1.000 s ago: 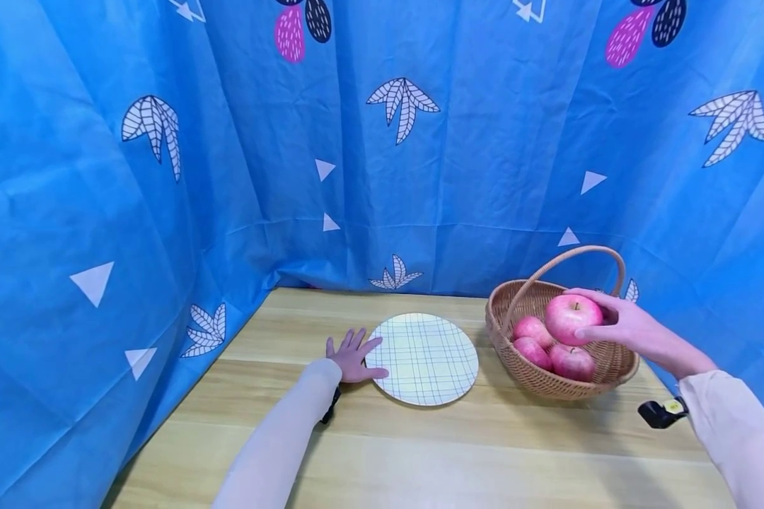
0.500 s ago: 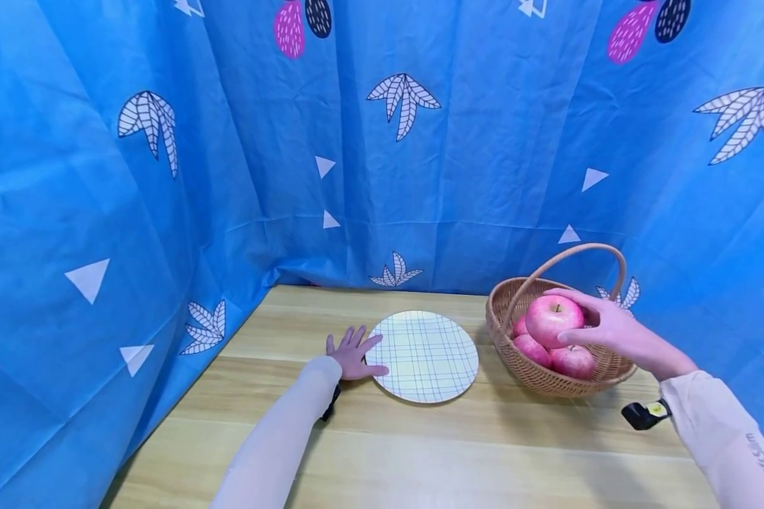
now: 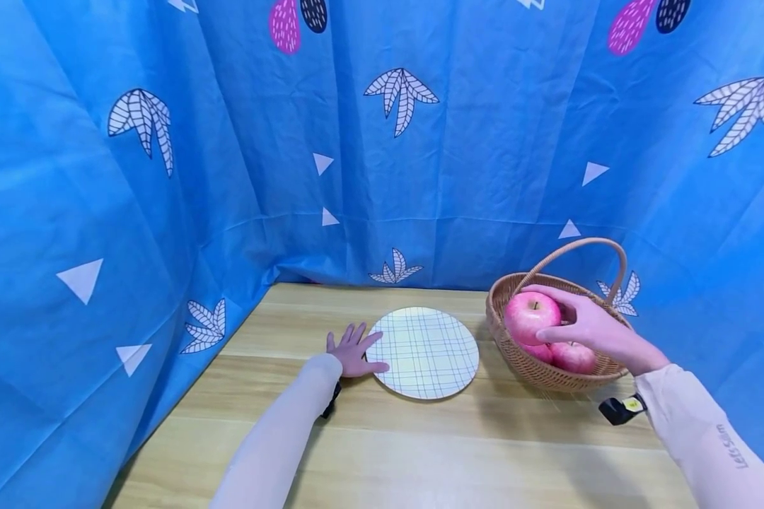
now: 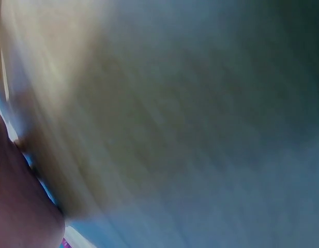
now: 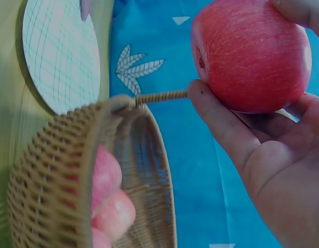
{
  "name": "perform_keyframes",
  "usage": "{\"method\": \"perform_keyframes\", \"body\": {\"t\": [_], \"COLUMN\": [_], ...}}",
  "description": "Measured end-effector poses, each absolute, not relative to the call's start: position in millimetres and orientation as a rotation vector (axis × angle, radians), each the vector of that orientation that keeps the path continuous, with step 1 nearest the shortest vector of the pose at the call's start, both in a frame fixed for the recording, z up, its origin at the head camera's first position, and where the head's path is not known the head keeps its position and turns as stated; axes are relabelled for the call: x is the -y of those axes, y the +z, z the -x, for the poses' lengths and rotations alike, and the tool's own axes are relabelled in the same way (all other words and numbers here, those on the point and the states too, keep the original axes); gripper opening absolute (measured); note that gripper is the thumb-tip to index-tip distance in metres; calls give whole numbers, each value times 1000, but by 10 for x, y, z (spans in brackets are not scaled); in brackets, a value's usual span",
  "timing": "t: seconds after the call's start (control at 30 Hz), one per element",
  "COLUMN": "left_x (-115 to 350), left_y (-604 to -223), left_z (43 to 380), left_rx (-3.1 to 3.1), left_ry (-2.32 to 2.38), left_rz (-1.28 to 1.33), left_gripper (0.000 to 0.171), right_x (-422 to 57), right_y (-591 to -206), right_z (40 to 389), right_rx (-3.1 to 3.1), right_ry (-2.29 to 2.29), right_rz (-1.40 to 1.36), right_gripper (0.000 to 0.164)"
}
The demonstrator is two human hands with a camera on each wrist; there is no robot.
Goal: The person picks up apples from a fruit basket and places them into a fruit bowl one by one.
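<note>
My right hand (image 3: pixel 579 322) grips a red-pink apple (image 3: pixel 532 318) between thumb and fingers, over the left side of the wicker basket (image 3: pixel 535 371). In the right wrist view this apple (image 5: pixel 252 57) is up beside the basket's handle, above the rim. More apples (image 5: pixel 114 214) lie inside the basket, partly covered in the head view by the held one. My left hand (image 3: pixel 353 355) lies with fingers spread at the left edge of a round plate (image 3: pixel 426 353) with a checked line pattern; its thumb and index finger overlap the rim. The left wrist view is mostly blurred tabletop.
The basket's arched handle (image 3: pixel 614 247) rises above its rim near my right forearm. A light wooden table (image 3: pixel 420 452) carries plate and basket. Blue patterned cloth (image 3: pixel 484 141) hangs behind the table and along its left side.
My right hand has carried the apple leftward, from the basket's middle to over its left side. The left hand stays at the plate's edge, and the plate has not shifted.
</note>
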State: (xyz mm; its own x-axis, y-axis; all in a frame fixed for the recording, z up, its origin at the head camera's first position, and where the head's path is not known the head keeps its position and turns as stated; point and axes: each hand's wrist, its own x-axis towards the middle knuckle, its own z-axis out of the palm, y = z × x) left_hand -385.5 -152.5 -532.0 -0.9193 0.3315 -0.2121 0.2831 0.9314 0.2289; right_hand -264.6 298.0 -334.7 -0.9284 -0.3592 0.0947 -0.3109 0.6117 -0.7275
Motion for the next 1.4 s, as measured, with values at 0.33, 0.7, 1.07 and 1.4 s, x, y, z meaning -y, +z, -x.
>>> {"method": "perform_keyframes", "body": {"t": [0.33, 0.7, 1.07, 1.4], "left_x": [1519, 1526, 1512, 1517], "left_y": [-5383, -5403, -5440, -5396], "left_z": [3940, 3960, 3950, 3927], "left_rx": [-2828, -2827, -2840, -2837], "left_ry": [278, 293, 295, 293], "left_rz": [-438, -440, -447, -431], "left_gripper": [103, 105, 104, 103], "right_x": [-2757, -2524, -2360, -2203], "right_y": [-3396, -3498, -3646, -3759], "right_z": [2702, 2816, 2924, 3003], "right_rx": [-2723, -2615, -2624, -2570], "right_ry": [-1272, -1395, -1418, -1479], "right_rz": [601, 564, 552, 515], "right_gripper": [76, 80, 79, 80]}}
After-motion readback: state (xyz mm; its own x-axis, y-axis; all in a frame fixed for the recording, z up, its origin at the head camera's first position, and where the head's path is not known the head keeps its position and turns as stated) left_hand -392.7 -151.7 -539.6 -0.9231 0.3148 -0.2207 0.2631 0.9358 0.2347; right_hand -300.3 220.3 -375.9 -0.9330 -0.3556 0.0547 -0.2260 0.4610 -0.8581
